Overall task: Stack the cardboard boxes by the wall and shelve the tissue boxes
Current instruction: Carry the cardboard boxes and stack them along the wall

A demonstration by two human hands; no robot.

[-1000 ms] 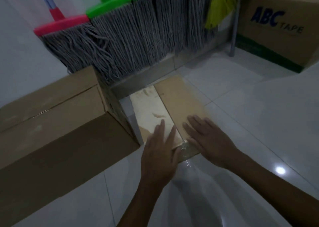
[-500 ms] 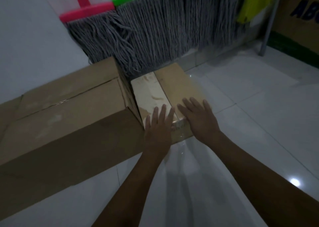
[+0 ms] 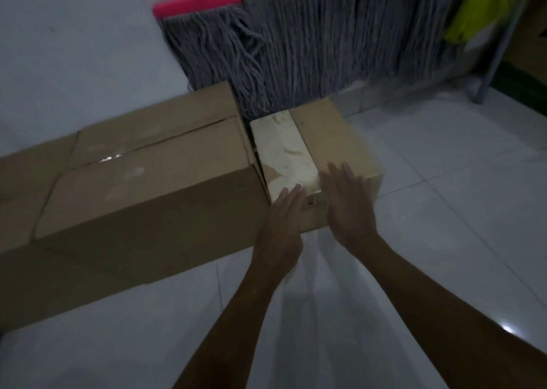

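- Small cardboard box (image 3: 334, 140) on the floor (image 3: 444, 211), just right of the large cardboard box (image 3: 142, 181), long axis running from the hands toward the mops (image 3: 296, 48) at the wall.
- Left hand (image 3: 279, 225) flat on the small box's near face, fingers spread, gripping nothing.
- Right hand (image 3: 349, 208) likewise flat at its near top edge, grip spread.
- Large box lying crosswise, long axis left-right.

Two cardboard boxes (image 3: 142, 187) (image 3: 331, 140), two hands (image 3: 281, 225) (image 3: 349, 208).

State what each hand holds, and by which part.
Nothing is gripped. The left hand and right hand lie flat, fingers open, on the small box's near top edge.
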